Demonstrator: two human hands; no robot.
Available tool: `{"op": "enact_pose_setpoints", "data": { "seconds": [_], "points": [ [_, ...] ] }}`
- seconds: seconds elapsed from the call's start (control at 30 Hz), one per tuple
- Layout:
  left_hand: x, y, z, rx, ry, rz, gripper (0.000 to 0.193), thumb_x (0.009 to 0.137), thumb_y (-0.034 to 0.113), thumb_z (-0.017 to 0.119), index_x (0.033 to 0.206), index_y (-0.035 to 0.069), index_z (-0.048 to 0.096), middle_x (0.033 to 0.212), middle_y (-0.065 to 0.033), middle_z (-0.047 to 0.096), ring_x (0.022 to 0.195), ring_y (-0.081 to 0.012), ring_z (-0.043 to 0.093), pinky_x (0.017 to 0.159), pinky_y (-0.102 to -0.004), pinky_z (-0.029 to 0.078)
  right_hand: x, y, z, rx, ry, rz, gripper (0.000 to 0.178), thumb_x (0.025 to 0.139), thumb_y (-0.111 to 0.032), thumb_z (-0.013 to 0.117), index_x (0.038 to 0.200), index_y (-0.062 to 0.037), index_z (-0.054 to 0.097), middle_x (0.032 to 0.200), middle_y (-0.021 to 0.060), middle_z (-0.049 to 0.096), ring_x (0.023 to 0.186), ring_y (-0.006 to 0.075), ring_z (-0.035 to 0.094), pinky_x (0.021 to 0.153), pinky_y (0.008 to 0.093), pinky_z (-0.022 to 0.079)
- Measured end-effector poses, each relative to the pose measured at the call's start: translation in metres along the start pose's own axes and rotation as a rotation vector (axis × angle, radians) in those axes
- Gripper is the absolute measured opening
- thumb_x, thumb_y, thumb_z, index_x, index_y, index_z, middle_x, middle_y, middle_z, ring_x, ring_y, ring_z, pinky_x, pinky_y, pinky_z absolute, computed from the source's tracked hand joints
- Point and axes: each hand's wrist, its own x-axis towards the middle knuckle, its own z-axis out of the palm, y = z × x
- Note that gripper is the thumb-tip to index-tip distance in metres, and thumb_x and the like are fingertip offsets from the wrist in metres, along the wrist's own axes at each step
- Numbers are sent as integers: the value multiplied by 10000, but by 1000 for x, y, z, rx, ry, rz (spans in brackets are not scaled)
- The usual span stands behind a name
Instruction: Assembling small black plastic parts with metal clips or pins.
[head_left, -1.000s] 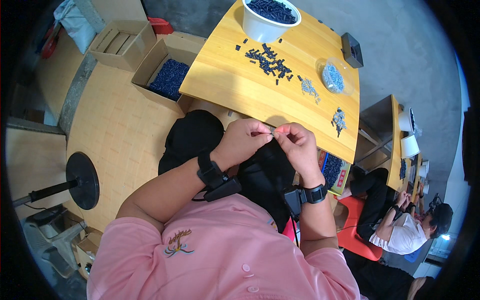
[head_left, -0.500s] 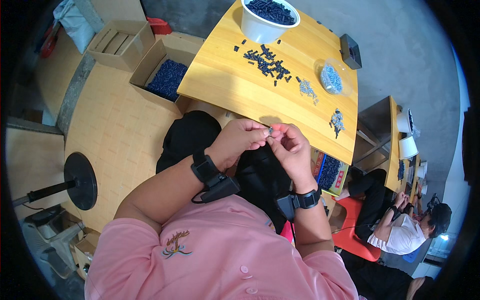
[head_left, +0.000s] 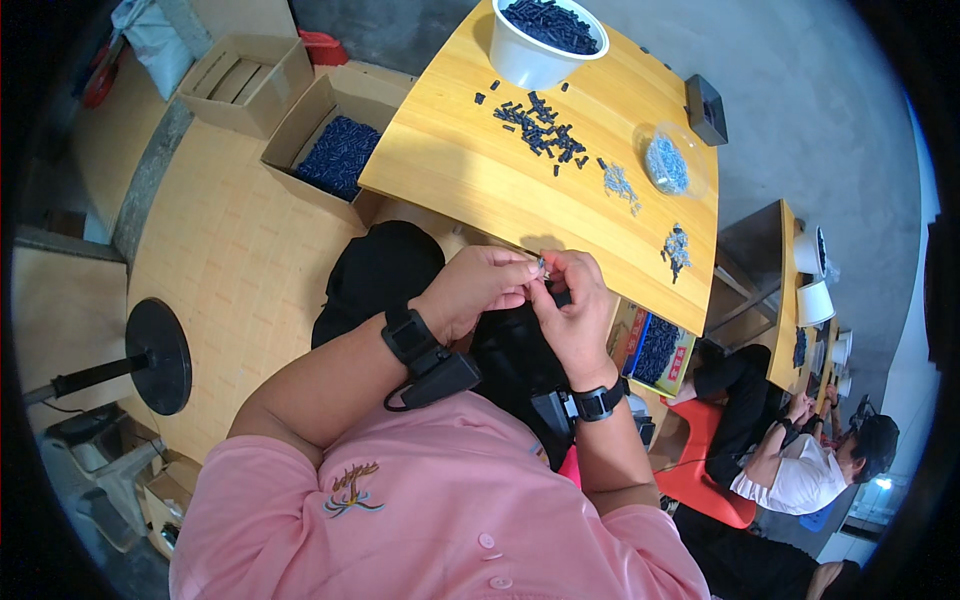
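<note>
Above my lap, by the near edge of the wooden table (head_left: 440,165), my two hands meet fingertip to fingertip. My left hand (head_left: 485,285) pinches a tiny part (head_left: 541,266), partly dark and partly pale, too small to name. My right hand (head_left: 575,300) closes its thumb and finger on the same spot from the other side. On the tabletop lie a loose pile of small black parts (head_left: 540,128), a scatter of small clear-blue pieces (head_left: 619,185), and a mixed cluster of black and clear pieces (head_left: 676,248).
A white tub (head_left: 545,60) of black parts and a clear bowl (head_left: 668,165) of light-blue pieces stand on the table, near a dark box (head_left: 706,108). Left, a cardboard box (head_left: 325,185) holds dark parts. Another person (head_left: 800,465) sits at the right. A black round base (head_left: 160,355) stands left.
My right wrist has turned slightly and its fingers have shifted around the tiny part. My left hand stays nearly in place. The whole view has moved a little.
</note>
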Motion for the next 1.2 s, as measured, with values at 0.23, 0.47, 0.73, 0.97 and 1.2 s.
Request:
{"op": "enact_pose_setpoints", "data": {
  "seconds": [0.23, 0.47, 0.73, 0.97, 1.2],
  "points": [
    [0, -4, 2, 38, -17, 131, 291, 886, 235, 620, 1059, 1, 644, 992, -52, 649, 888, -87, 585, 778, -208, 464, 0, -2, -1, -54, 27, -39, 260, 699, -2, 690, 942, 3, 598, 883, 137, 573, 802, 289, 566, 683, 342, 486],
    [0, -6, 3, 76, 5, 266, 248, 866, 176, 615, 998, -26, 672, 867, -48, 657, 737, -77, 545, 679, -200, 454, 4, -6, -2, -173, 78, -236, 253, 689, 2, 681, 927, -7, 596, 854, 140, 568, 795, 309, 549, 708, 370, 461],
    [-2, -2, 3, 71, 23, 217, 258, 889, 188, 610, 1039, -17, 653, 960, -72, 660, 862, -100, 605, 766, -217, 485, 3, -4, 0, -1, 60, -49, 217, 699, -9, 676, 896, -9, 584, 862, 139, 564, 802, 311, 546, 715, 369, 461],
    [6, -6, -2, 73, 47, 203, 228, 890, 174, 611, 1024, -3, 664, 917, -49, 667, 818, -81, 607, 742, -205, 485, 11, 7, 1, -174, 15, -248, 240, 710, -22, 684, 929, -7, 589, 876, 148, 566, 814, 299, 558, 704, 361, 471],
    [18, 6, -15, 3, 122, 201, 203, 895, 177, 607, 970, -5, 655, 874, -44, 665, 750, -75, 594, 709, -198, 476, 56, 45, -13, -12, 9, 150, 119, 790, -62, 639, 869, 28, 641, 731, 128, 590, 620, 196, 577, 587, 292, 462]
  ]
}}
